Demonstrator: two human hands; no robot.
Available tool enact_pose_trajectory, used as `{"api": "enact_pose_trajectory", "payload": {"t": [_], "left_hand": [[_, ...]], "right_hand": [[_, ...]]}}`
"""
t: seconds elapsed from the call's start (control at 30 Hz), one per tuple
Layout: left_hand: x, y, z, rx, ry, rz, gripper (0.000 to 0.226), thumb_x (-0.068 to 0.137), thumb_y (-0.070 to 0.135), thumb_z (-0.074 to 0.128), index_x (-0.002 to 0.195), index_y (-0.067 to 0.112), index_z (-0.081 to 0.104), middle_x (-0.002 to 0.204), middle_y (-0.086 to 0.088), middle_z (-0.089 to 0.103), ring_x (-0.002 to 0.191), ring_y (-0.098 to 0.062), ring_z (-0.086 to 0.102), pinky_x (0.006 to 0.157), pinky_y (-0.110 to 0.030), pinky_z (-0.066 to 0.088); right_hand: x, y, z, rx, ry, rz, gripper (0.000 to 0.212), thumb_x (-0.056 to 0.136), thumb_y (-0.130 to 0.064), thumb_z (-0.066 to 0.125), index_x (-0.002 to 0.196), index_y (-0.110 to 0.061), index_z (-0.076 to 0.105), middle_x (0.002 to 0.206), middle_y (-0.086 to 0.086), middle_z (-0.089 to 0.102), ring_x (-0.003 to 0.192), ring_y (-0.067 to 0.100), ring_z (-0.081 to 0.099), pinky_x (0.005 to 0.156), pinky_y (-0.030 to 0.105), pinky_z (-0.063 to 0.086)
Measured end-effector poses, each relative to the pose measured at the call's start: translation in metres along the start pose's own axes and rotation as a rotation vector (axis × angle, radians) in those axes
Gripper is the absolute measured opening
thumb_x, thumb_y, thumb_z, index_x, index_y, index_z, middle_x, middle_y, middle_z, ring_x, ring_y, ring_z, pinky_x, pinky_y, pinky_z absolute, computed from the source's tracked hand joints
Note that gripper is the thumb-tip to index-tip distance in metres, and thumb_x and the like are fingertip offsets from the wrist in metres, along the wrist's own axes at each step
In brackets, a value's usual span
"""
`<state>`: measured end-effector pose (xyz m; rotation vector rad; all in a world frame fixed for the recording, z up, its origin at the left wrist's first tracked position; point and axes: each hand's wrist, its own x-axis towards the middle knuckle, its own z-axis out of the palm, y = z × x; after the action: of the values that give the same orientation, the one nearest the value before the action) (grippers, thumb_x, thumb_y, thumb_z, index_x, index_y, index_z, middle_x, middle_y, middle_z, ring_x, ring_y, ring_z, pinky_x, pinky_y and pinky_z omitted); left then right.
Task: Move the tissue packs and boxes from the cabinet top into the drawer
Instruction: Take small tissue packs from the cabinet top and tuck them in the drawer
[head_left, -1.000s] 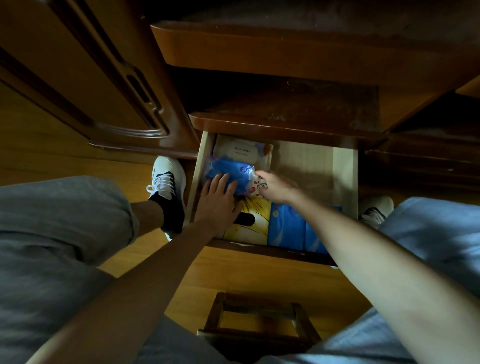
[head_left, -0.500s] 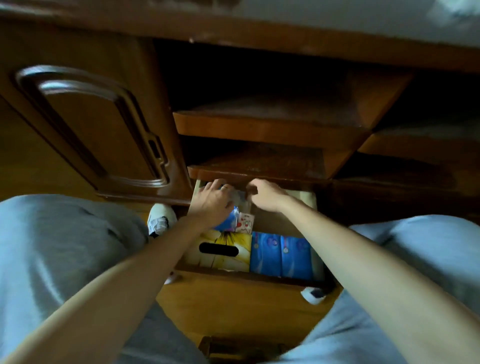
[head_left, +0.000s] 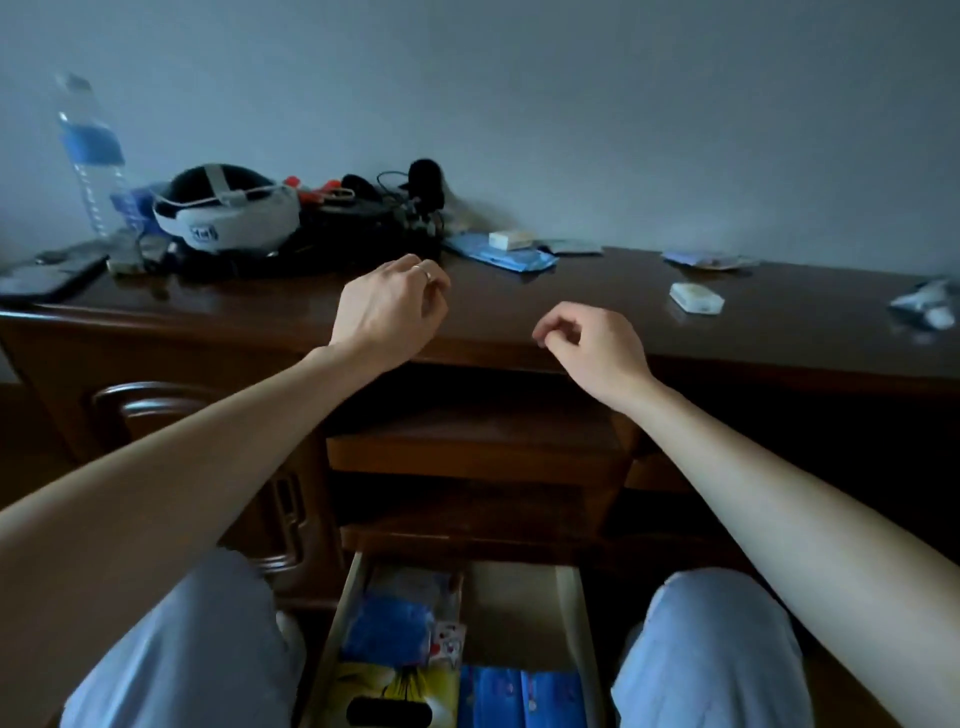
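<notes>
Both hands are raised over the front edge of the dark wooden cabinet top (head_left: 587, 306), holding nothing. My left hand (head_left: 390, 312), ring on one finger, has loosely curled fingers; my right hand (head_left: 592, 349) is curled too. On the top lie a blue tissue pack (head_left: 501, 257) with a small white box (head_left: 510, 239) on it, a small white pack (head_left: 696, 298), a flat bluish pack (head_left: 707, 259) and a crumpled pack (head_left: 924, 307) at the far right. Below, the open drawer (head_left: 519, 608) holds a blue pack (head_left: 387, 630), a yellow tissue box (head_left: 395, 696) and blue packs (head_left: 522, 699).
At the back left of the cabinet top stand a water bottle (head_left: 91, 156), a white headset (head_left: 226, 213), a tangle of black cables and gear (head_left: 384, 213) and a dark phone (head_left: 49, 278). My knees in light trousers flank the drawer. A cabinet door (head_left: 156, 415) is at left.
Both hands have left the drawer and risen to the cabinet top's front edge. The view has tilted up from the drawer to the top. The blue pack stays in the drawer.
</notes>
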<state>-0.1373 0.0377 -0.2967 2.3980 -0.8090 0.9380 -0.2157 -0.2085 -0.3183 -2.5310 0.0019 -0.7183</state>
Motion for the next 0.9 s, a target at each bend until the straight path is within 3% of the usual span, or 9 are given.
{"api": "enact_pose_trajectory", "payload": {"t": [0.07, 0.17, 0.3, 0.37, 0.5, 0.6, 0.7, 0.8, 0.9], "left_hand": [[0.025, -0.003, 0.006, 0.009, -0.079, -0.051, 0.027, 0.093, 0.028, 0.053, 0.113, 0.028, 0.070, 0.114, 0.003, 0.066, 0.101, -0.025, 0.065, 0.077, -0.034, 0.050], [0.060, -0.011, 0.025, 0.018, -0.213, -0.090, 0.031, 0.089, 0.031, 0.055, 0.118, 0.032, 0.068, 0.118, 0.001, 0.063, 0.105, -0.026, 0.063, 0.081, -0.034, 0.047], [0.108, -0.020, 0.065, 0.068, -0.430, -0.042, 0.043, 0.089, 0.038, 0.059, 0.131, 0.030, 0.059, 0.130, -0.004, 0.055, 0.118, -0.028, 0.057, 0.090, -0.038, 0.047], [0.131, -0.023, 0.094, 0.078, -0.471, -0.042, 0.051, 0.090, 0.038, 0.059, 0.140, 0.029, 0.053, 0.136, -0.005, 0.052, 0.125, -0.028, 0.054, 0.093, -0.040, 0.047], [0.178, -0.024, 0.151, 0.005, -0.449, -0.079, 0.057, 0.090, 0.037, 0.059, 0.145, 0.028, 0.047, 0.146, -0.004, 0.047, 0.133, -0.027, 0.047, 0.098, -0.043, 0.045], [0.211, -0.028, 0.187, -0.040, -0.471, -0.112, 0.064, 0.091, 0.042, 0.058, 0.150, 0.026, 0.039, 0.149, -0.008, 0.042, 0.137, -0.030, 0.041, 0.101, -0.047, 0.043], [0.235, -0.040, 0.219, -0.068, -0.493, -0.147, 0.060, 0.096, 0.043, 0.050, 0.152, 0.027, 0.035, 0.151, -0.010, 0.040, 0.138, -0.032, 0.039, 0.105, -0.049, 0.040], [0.255, -0.063, 0.244, -0.090, -0.441, -0.242, 0.052, 0.099, 0.033, 0.042, 0.148, 0.016, 0.038, 0.149, -0.014, 0.041, 0.137, -0.035, 0.038, 0.106, -0.049, 0.039], [0.282, -0.093, 0.266, -0.065, -0.431, -0.289, 0.045, 0.101, 0.024, 0.040, 0.143, 0.007, 0.043, 0.146, -0.019, 0.040, 0.137, -0.039, 0.034, 0.111, -0.050, 0.035]], "right_hand": [[0.022, 0.010, -0.006, -0.041, -0.032, 0.038, 0.016, 0.091, -0.034, 0.057, 0.096, -0.045, 0.067, 0.091, -0.027, 0.068, 0.088, -0.002, 0.064, 0.072, 0.028, 0.050], [0.053, 0.024, -0.005, -0.188, -0.102, 0.041, 0.024, 0.092, -0.034, 0.060, 0.115, -0.042, 0.064, 0.114, -0.017, 0.064, 0.113, 0.012, 0.059, 0.084, 0.034, 0.048], [0.094, 0.043, 0.005, -0.383, -0.305, 0.140, 0.051, 0.099, -0.054, 0.049, 0.144, -0.030, 0.050, 0.147, 0.002, 0.052, 0.138, 0.027, 0.044, 0.105, 0.046, 0.042], [0.113, 0.051, 0.013, -0.506, -0.313, 0.123, 0.053, 0.100, -0.060, 0.040, 0.139, -0.027, 0.056, 0.140, 0.003, 0.057, 0.132, 0.027, 0.049, 0.102, 0.045, 0.043], [0.152, 0.059, 0.022, -0.737, -0.256, -0.044, 0.041, 0.098, -0.055, 0.037, 0.098, -0.025, 0.064, 0.098, 0.001, 0.063, 0.094, 0.028, 0.063, 0.069, 0.037, 0.039], [0.181, 0.073, 0.024, -0.733, -0.215, -0.052, 0.041, 0.094, -0.050, 0.038, 0.075, -0.022, 0.061, 0.075, -0.003, 0.061, 0.070, 0.025, 0.057, 0.061, 0.035, 0.037], [0.211, 0.095, 0.032, -0.674, -0.126, 0.003, 0.045, 0.096, -0.051, 0.042, 0.068, -0.021, 0.062, 0.063, -0.006, 0.058, 0.060, 0.018, 0.057, 0.055, 0.032, 0.037], [0.249, 0.109, 0.049, -0.556, 0.016, 0.050, 0.033, 0.096, -0.051, 0.045, 0.087, -0.027, 0.065, 0.081, -0.005, 0.067, 0.078, 0.022, 0.067, 0.063, 0.033, 0.046], [0.301, 0.113, 0.072, -0.395, -0.065, 0.101, 0.046, 0.096, -0.058, 0.045, 0.131, -0.030, 0.054, 0.131, 0.003, 0.059, 0.121, 0.028, 0.056, 0.086, 0.042, 0.049]]}}
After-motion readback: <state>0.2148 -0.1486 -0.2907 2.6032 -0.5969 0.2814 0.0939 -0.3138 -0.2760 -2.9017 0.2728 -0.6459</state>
